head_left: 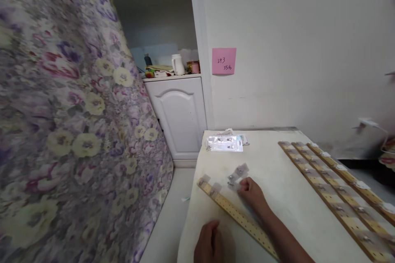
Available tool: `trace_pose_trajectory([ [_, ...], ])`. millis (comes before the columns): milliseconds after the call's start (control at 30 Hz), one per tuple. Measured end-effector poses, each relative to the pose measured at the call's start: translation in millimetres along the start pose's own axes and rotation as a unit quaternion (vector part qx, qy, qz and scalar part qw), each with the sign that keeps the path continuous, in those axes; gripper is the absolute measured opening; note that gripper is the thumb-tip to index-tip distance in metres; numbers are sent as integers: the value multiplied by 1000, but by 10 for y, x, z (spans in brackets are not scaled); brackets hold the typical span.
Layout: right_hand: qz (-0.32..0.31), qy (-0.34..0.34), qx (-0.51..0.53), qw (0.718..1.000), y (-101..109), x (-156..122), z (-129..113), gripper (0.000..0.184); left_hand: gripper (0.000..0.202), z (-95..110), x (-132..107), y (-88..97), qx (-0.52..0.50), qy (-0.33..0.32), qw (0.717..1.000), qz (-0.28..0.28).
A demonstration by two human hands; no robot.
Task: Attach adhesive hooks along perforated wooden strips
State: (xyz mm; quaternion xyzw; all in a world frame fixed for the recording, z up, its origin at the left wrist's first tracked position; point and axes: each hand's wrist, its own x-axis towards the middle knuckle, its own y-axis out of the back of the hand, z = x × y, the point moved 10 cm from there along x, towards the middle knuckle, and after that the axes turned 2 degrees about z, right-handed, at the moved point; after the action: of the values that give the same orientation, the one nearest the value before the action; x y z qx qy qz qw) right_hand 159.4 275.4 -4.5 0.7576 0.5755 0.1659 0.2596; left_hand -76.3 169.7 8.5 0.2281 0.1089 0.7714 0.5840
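Reaching: the right hand (251, 192) stretches across a pale table (271, 164), fingertips on a cluster of small clear packets (238, 174) near the far end of a wooden strip (237, 215).
Right grip: fingers curled down over the nearest packet; whether it is pinched or only touched cannot be told.
Left hand: the left hand (210, 244) rests at the table's near edge, fingers loosely folded, holding nothing that shows, just beside the strip's near stretch.
Strip: long, thin and tan, dotted with rows of small holes, lying flat; its long axis runs diagonally, from the far left near the table's edge toward the near right, where it passes under the right forearm.
Strip's far end: two clear packets sit on it, the rest of its length bare.
Packets: translucent, each with a small dark metal piece inside; they lie touching one another, just beyond the strip.
Finished strips: three more strips (336, 191) lie side by side on the right of the table, on the same diagonal, each lined with packets along its length, well apart from the hands.
Far edge: a clear bag with a blue end (224, 143) lies flat near the wall.
Wall: a pink note (224, 61) with handwriting.
Left of frame: flowered cloth (61, 111); behind it a white cabinet (179, 115).
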Motion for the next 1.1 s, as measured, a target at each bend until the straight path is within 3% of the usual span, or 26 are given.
trace_pose_trajectory([
  [167, -5, 3, 5, 1000, 34, 36, 70, 10, 31, 18, -6, -12, 3, -6, 1000, 3],
  [533, 9, 12, -72, 997, 5, -92, -169, 7, 31, 101, -21, 10, -2, -14, 1000, 14],
  [800, -16, 8, 83, 996, -80, -58, -119, 4, 29, 85, -29, -19, -9, -9, 1000, 7],
  [967, -89, 7, 221, 971, -111, -57, -137, 18, 29, 64, -7, -30, 9, -14, 1000, -7],
  [1100, -154, 18, 292, 944, -179, -149, -241, 26, 27, 264, 49, -34, 25, -8, 999, -42],
])
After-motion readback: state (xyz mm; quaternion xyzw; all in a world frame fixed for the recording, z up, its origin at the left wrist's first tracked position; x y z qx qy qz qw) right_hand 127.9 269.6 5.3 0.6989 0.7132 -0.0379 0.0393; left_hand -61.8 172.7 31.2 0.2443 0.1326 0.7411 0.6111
